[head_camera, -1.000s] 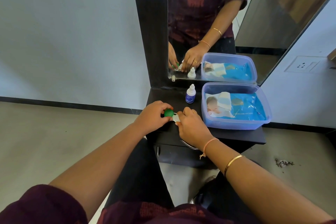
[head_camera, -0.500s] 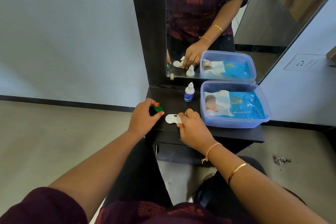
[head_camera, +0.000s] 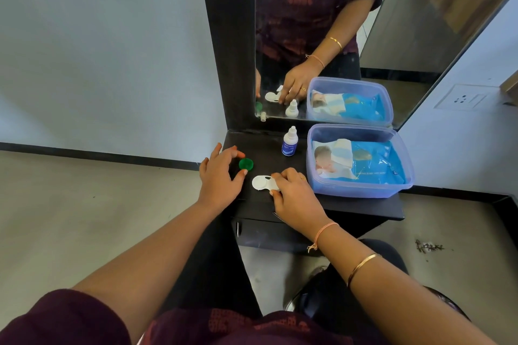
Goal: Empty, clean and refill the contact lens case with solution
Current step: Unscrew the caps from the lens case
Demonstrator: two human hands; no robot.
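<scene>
**Green cap lay on the surface, case held in your right hand**

Your left hand (head_camera: 220, 176) hovered over the left part of the dark surface (head_camera: 350, 206) with its fingers (head_camera: 209, 163) spread and loosely bent. The green cap (head_camera: 246, 164) lay flat on the surface in the gap between your forefinger tip and thumb tip. Nothing was clamped round it, and it could not be told whether either tip touched its edge.

Your right hand (head_camera: 295, 197) rested on the surface just right of that, fingers curled and pinching the right half of the white lens case (head_camera: 263, 182). The case lay flat near the front edge. Its left well was uncovered and faced up, while the right well was hidden under your fingertips, so its cap could not be seen.

Behind the case, near the mirror (head_camera: 322, 22), the small white solution bottle (head_camera: 289, 142) stood upright with its cap on, apart from both hands. To its right a clear bluish plastic box (head_camera: 403, 176) sat on the surface, just beside your right hand, with a blue wipes pack (head_camera: 364, 161) lying inside it. The mirror showed your right hand on the case from the far side.
</scene>
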